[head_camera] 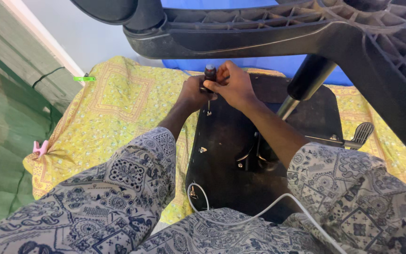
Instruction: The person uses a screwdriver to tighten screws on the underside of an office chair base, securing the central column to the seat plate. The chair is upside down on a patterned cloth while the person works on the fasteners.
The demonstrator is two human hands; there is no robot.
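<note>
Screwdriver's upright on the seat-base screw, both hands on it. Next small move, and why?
Probably turn the screwdriver while pressing straight down. Its tip sits at a screw near the edge of the black seat plate, the right hand wraps the handle, and the left hand steadies the shaft, so it looks seated and aligned.

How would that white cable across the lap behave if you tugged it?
The white cable is probably floppy and light: it curves loosely and loops at the black seat plate. It would likely slide over the patterned trousers, though the loop might snag on plate hardware.
</note>
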